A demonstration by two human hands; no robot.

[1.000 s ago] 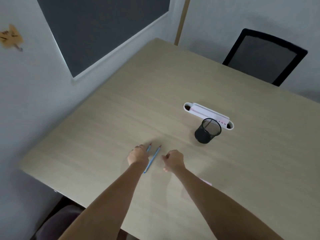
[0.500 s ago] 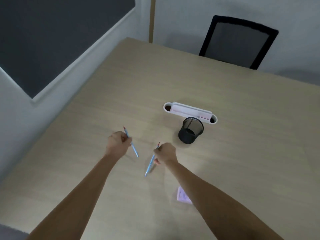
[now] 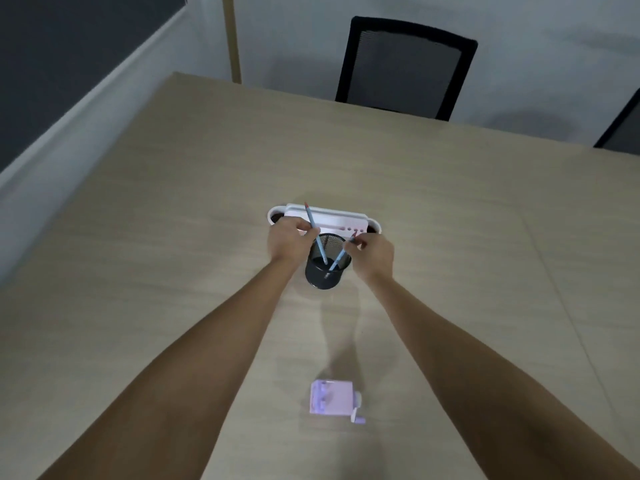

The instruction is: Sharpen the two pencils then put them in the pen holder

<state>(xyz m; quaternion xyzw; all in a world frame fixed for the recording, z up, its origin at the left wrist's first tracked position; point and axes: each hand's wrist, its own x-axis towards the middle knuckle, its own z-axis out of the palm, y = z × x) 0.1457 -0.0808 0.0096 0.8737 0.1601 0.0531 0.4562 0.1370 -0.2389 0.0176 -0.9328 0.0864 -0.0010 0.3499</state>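
A black mesh pen holder stands mid-table. My left hand grips one blue pencil near its middle; its lower end is inside the holder and its red end points up and away. My right hand pinches the second blue pencil by its upper end, with the lower end down in the holder too. The two pencils lean toward each other inside the cup. A lilac crank pencil sharpener sits on the table close to me, between my forearms.
A white desk organiser lies just behind the pen holder. The wooden table stretches wide. Two black chairs stand at the far edge. A dark board hangs on the wall at left.
Both hands lifted the pencils off the table and carried them forward to the pen holder, where their lower ends now sit inside. The view shifted forward, revealing the sharpener.
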